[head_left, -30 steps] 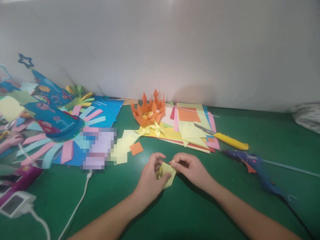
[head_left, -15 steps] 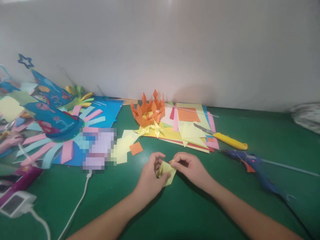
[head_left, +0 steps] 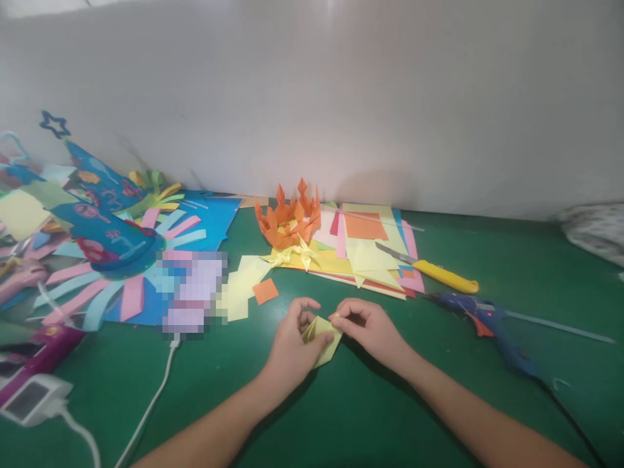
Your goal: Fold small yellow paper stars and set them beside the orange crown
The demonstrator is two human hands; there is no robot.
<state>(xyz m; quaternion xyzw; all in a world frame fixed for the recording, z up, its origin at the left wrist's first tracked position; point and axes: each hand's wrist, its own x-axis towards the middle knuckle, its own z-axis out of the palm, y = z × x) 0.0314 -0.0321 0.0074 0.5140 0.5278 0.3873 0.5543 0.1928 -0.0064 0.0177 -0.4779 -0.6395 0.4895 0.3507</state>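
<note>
A folded piece of pale yellow paper (head_left: 327,344) is held just above the green table, in front of me. My left hand (head_left: 295,351) is closed on its left side, thumb across the near face and fingers behind. At the paper's upper right corner, my right hand (head_left: 368,328) pinches the edge between thumb and fingertips. Beyond the hands lie yellow folded paper shapes (head_left: 305,253) beside an orange origami crown-like piece (head_left: 287,224). A small orange paper square (head_left: 266,292) lies left of them, next to pale yellow sheets (head_left: 238,292).
A yellow utility knife (head_left: 446,276), blade out, and a blue glue gun (head_left: 480,315) with a glue stick lie to the right. Stacked coloured paper (head_left: 368,224) sits at the back. Decorated blue cone hats (head_left: 102,227) and a white cable (head_left: 151,403) occupy the left.
The hands keep their grip on the yellow paper, which is tilted very slightly differently. The whole view has shifted a little; nothing else has visibly moved.
</note>
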